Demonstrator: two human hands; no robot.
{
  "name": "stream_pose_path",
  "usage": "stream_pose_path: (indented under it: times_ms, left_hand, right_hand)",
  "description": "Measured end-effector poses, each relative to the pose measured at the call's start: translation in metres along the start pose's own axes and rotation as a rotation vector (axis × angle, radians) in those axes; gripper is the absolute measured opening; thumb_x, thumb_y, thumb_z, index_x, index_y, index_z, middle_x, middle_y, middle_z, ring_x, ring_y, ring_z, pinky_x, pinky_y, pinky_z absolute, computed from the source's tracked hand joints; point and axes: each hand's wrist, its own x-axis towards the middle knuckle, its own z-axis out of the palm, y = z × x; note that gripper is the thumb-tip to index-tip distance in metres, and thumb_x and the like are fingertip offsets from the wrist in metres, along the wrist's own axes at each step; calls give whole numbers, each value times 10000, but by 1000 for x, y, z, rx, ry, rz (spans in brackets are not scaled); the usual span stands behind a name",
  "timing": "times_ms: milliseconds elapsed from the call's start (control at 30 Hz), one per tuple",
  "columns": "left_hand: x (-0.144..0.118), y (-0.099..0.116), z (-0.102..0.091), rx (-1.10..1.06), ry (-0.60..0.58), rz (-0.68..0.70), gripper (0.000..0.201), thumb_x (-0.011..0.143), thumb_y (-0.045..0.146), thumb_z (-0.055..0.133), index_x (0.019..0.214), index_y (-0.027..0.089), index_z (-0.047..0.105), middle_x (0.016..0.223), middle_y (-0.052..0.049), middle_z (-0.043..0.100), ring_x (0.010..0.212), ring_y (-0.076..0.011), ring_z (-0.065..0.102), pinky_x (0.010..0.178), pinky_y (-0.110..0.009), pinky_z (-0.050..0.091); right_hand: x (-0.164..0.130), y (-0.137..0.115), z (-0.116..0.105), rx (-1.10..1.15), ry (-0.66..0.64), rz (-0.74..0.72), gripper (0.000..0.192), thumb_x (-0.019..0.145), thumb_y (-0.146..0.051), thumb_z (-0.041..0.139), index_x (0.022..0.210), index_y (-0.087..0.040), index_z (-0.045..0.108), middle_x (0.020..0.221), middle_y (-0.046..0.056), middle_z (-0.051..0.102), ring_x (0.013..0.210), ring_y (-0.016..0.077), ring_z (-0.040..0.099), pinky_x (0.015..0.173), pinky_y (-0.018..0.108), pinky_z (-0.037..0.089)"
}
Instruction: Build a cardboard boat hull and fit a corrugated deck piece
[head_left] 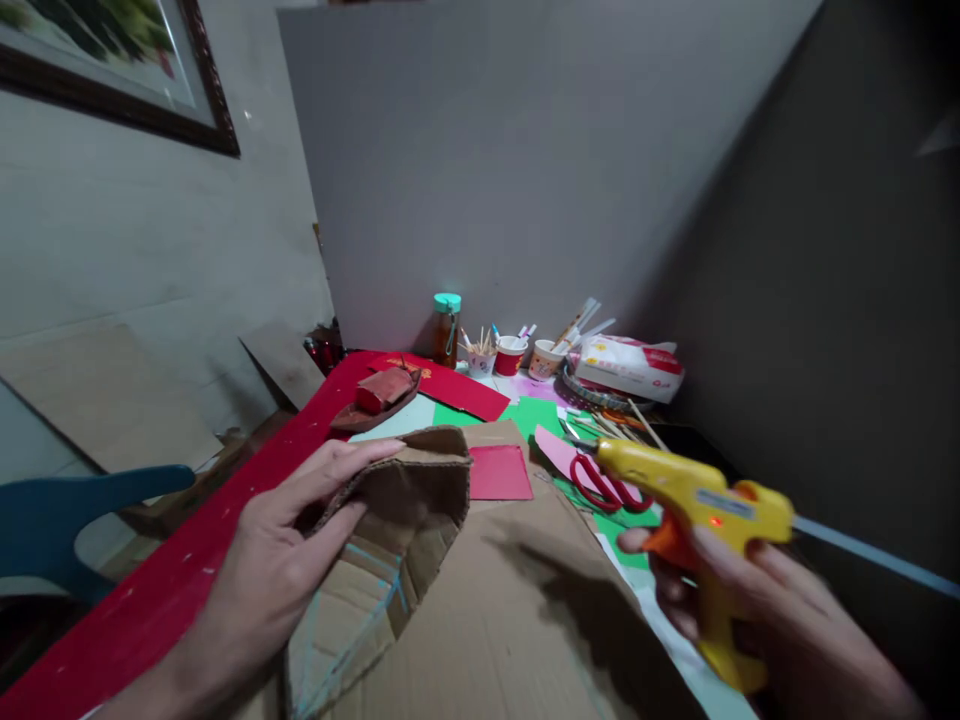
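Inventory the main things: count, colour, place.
shell: 1, brown, lower centre
glue gun: 1, yellow, right
rectangle: 1, red, beside shell
scissors: 1, red handles, right
cardboard sheet: 1, brown, below shell
paper: several, mostly green, centre
boat: 1, reddish, behind shell
bottle: 1, teal lid, back
cups: 3, mixed, beside bottle
tissue pack: 1, white-red, back
picture: 1, brown frame, upper left
chair: 1, blue, left
left hand: 1, on shell
right hand: 1, on glue gun

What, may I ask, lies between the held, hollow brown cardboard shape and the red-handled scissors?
In the head view, a flat red rectangle, then part of a pink sheet, separate the cardboard shape from the scissors.
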Motion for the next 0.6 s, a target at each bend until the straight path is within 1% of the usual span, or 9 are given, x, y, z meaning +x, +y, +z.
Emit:
stream_pose_path:
  times_ms: [67,133,233,300,400,467,533,567,600]
  left_hand:
    - [1,-4,1,-200,4,-185,343,865,273,682,1162,440,720,1254,70,718,1110,-161,671,880,-211,532]
    - [0,-6,3,-359,14,-318,351,861,308,704,1189,433,706,1291,68,706,1122,-171,675,879,-222,544]
    - [-5,-1,5,-385,36,-316,322,857,348,723,1174,404,722,1292,59,707,1209,-186,632,1009,-257,496]
    - [-9,6,5,-333,43,-262,307,863,371,718,1169,390,730,1282,46,712,1230,-201,620,1094,-304,443]
    - [-14,20,5,-271,26,-217,300,889,396,682,1186,389,724,1268,33,719,1202,-218,638,1133,-356,414]
    - [-16,29,10,-267,3,-208,286,903,399,659,1182,398,726,1261,39,723,1205,-220,638,1118,-351,432]
    - [-17,37,18,-268,-15,-207,264,906,377,655,1154,410,736,1236,54,733,1206,-206,637,1082,-314,463]
    - [-18,41,23,-258,-20,-199,259,907,356,653,1144,413,740,1225,62,735,1210,-195,633,1063,-288,474]
    - [-19,44,28,-241,-21,-183,259,908,333,650,1136,416,741,1211,67,735,1215,-183,627,1038,-259,485]
  right_hand:
    - [-4,-4,7,89,-57,153,362,843,-585,652,748,-250,748,691,92,712,574,205,647,466,292,518]
    - [-9,-2,10,-47,-167,196,467,850,-654,595,764,-223,754,749,86,739,607,205,655,516,294,528]
    - [-15,5,12,-433,-295,161,545,876,-703,497,711,-247,746,765,89,746,636,232,671,563,316,540]
    - [-18,10,11,-602,-278,114,521,869,-688,502,661,-260,715,750,97,735,674,262,685,602,340,548]
    - [-24,10,9,-972,-195,-5,550,874,-662,390,611,-245,634,632,113,691,615,320,683,590,418,518]
    - [-29,1,8,-1184,-126,-121,553,878,-642,317,575,-257,573,504,92,629,474,322,646,481,403,455]
    - [-35,-15,11,-1110,-79,-294,532,901,-630,341,586,-257,554,483,53,609,399,265,611,409,342,406]
    - [-38,-24,14,-969,-69,-432,505,918,-624,381,629,-252,565,524,28,621,395,215,594,392,308,404]
    - [-40,-34,19,-832,-60,-526,420,940,-578,450,727,-246,594,625,15,661,471,184,625,435,280,452]
